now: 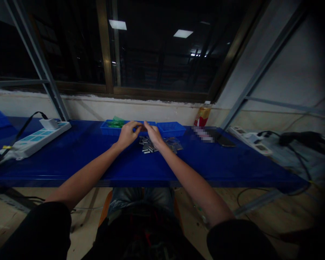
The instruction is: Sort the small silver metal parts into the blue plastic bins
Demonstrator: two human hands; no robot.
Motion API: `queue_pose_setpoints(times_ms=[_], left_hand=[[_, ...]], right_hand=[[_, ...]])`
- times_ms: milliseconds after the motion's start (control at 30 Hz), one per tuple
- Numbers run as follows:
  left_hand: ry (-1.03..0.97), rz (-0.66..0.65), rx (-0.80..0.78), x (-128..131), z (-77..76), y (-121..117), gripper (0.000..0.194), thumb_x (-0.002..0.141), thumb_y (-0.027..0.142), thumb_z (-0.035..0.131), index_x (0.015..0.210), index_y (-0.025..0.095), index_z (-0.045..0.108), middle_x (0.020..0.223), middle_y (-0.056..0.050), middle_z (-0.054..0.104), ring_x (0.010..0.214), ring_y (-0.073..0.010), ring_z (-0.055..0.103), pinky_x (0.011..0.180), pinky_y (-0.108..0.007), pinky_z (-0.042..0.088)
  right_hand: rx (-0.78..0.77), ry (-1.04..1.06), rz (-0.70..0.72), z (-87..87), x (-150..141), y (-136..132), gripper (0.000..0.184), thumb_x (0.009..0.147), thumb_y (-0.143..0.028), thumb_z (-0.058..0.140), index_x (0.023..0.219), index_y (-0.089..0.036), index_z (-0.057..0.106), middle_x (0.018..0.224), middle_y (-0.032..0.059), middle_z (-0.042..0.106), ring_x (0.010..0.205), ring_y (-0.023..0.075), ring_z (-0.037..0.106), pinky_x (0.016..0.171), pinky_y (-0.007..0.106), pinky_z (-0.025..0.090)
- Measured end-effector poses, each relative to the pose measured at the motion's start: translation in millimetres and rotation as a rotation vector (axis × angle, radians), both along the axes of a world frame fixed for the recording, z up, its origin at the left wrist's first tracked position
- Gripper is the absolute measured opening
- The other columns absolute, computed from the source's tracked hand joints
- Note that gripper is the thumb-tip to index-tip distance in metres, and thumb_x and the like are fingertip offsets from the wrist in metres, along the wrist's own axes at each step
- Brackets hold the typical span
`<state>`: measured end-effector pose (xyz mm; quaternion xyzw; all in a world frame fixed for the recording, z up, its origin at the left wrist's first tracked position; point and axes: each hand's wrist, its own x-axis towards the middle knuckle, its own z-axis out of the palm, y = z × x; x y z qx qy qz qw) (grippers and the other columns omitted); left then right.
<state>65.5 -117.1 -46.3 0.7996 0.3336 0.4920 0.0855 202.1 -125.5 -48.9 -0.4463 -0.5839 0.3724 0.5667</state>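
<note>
Both arms reach forward over a blue table. My left hand and my right hand meet at the fingertips, pinched together on something too small to make out. Just below them lies a pile of several small metal pieces beside clear plastic bags. Behind the hands stand two shallow blue trays: the left tray holds green items, and the right tray looks bare inside.
A white power strip with a plug and black cable lies at the table's left. A dark phone lies right of the trays, with a red-yellow packet against the wall. More power strips and cables sit at the far right.
</note>
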Motion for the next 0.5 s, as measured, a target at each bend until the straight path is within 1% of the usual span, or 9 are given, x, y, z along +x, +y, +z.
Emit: queue_pose_setpoints(times_ms=[33,100,167,200,267,333,400,433,500], left_hand=[[0.03,-0.003,0.035,1,0.5,-2,0.019,0.08,0.02,0.05,0.09,0.017,0.065,0.089,-0.006,0.064,0.085,-0.0177,0.056,0.078,-0.029,0.042],[0.053,-0.02,0.061,2,0.7,-4,0.02,0.079,0.021,0.052,0.093,0.017,0.066,0.092,-0.006,0.061,0.088,-0.018,0.055,0.077,-0.028,0.043],[0.044,-0.039,0.03,3,0.4,-2,0.021,0.076,0.023,0.056,0.093,0.017,0.066,0.091,-0.006,0.06,0.088,-0.0183,0.055,0.076,-0.028,0.043],[0.021,-0.053,-0.013,3,0.4,-1,0.021,0.075,0.026,0.057,0.091,0.017,0.066,0.089,-0.006,0.06,0.086,-0.0182,0.055,0.075,-0.028,0.043],[-0.078,-0.101,-0.186,2,0.6,2,0.024,0.077,0.035,0.056,0.087,0.015,0.066,0.083,-0.005,0.061,0.078,-0.017,0.055,0.07,-0.027,0.042],[-0.225,-0.167,-0.451,1,1.3,6,0.038,0.081,0.047,0.047,0.082,0.014,0.066,0.074,-0.004,0.061,0.065,-0.0143,0.054,0.059,-0.025,0.04],[-0.371,-0.234,-0.702,-1,1.9,9,0.05,0.081,0.056,0.04,0.078,0.013,0.064,0.069,-0.004,0.059,0.054,-0.0115,0.051,0.049,-0.024,0.036],[-0.428,-0.256,-0.787,-2,2.0,10,0.051,0.079,0.059,0.041,0.077,0.013,0.064,0.067,-0.004,0.059,0.051,-0.0103,0.049,0.047,-0.023,0.034],[-0.495,-0.275,-0.855,-3,1.2,12,0.045,0.074,0.057,0.051,0.074,0.013,0.061,0.068,-0.003,0.059,0.05,-0.0088,0.049,0.046,-0.021,0.033]], right_hand=[[-0.032,0.063,0.015,-0.2,1,1,0.036,0.077,-0.048,0.047,0.059,-0.019,0.058,0.061,0.0,0.058,0.067,0.0139,0.055,0.07,0.027,0.04],[-0.021,0.089,-0.021,-1.9,2,5,0.034,0.075,-0.048,0.047,0.06,-0.019,0.056,0.058,-0.0017,0.056,0.059,0.012,0.052,0.062,0.024,0.04],[0.053,0.049,-0.098,-4.8,3,8,0.024,0.073,-0.041,0.049,0.065,-0.019,0.056,0.06,-0.0024,0.055,0.059,0.0118,0.051,0.06,0.023,0.039],[0.108,0.013,-0.157,-6.1,4,9,0.019,0.073,-0.037,0.05,0.069,-0.019,0.056,0.062,-0.0025,0.056,0.061,0.0121,0.052,0.06,0.023,0.039],[0.223,-0.074,-0.273,-7.2,5,9,0.011,0.072,-0.03,0.05,0.075,-0.02,0.054,0.067,-0.002,0.056,0.065,0.0127,0.053,0.062,0.023,0.04],[0.322,-0.178,-0.327,-5.8,6,6,0.008,0.073,-0.027,0.05,0.078,-0.02,0.051,0.069,-0.0015,0.055,0.066,0.0129,0.053,0.064,0.024,0.04],[0.407,-0.308,-0.29,-2.9,5,1,0.004,0.074,-0.024,0.049,0.076,-0.02,0.051,0.07,-0.0006,0.055,0.068,0.0133,0.053,0.067,0.025,0.041],[0.443,-0.375,-0.259,-1.7,5,-2,0.003,0.075,-0.022,0.049,0.075,-0.02,0.051,0.072,0.0001,0.055,0.07,0.0138,0.053,0.07,0.025,0.042],[0.501,-0.487,-0.221,-0.4,4,-6,0.006,0.074,-0.019,0.049,0.073,-0.02,0.054,0.076,0.0017,0.055,0.078,0.0155,0.053,0.076,0.027,0.042]])
